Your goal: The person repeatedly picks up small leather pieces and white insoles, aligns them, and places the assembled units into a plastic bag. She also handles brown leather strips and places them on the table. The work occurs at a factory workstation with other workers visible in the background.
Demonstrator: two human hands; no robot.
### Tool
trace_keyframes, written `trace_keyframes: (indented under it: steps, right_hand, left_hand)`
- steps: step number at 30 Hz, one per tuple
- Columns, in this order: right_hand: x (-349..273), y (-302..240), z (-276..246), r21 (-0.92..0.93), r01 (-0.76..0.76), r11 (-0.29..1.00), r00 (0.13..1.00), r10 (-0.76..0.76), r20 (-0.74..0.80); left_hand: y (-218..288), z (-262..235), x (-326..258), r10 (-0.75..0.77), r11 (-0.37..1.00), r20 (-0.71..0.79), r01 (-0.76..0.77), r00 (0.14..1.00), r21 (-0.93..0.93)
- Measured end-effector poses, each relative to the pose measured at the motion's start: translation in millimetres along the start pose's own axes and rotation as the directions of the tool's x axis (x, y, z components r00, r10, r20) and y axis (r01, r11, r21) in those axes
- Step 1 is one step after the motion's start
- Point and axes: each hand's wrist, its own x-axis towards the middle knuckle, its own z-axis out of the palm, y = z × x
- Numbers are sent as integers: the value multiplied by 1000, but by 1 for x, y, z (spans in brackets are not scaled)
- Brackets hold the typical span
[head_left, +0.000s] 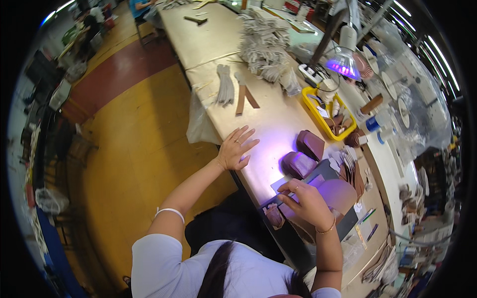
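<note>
My left hand is over the near left edge of the pale work table, fingers spread and holding nothing. To the right, my right hand hovers by a dark grey flat device, fingers bent and thumb apart, with nothing visible between them. A small pale flat plate lies just beyond its fingertips. Two dark reddish-brown block-shaped pieces sit ahead of this hand under purple light. A rounded tan sheet lies beside my right hand, and a crumpled brownish piece is below it.
A lamp shines purple from the right. A yellow tray holds spools and small parts. Brown strips, a grey strip bundle and a tall pile of pale strips lie farther along. Pens rest at right.
</note>
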Motion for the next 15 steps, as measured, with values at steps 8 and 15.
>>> trace_keyframes:
  steps: [8,15]
  right_hand:
    - [-5,-16,3,-41,8,999,998,-5,69]
    - [-2,-16,7,-81,15,997,991,-4,131]
  left_hand:
    - [4,-4,-5,-51,997,-17,52,999,60]
    - [3,-1,-7,-78,997,-23,78,997,5]
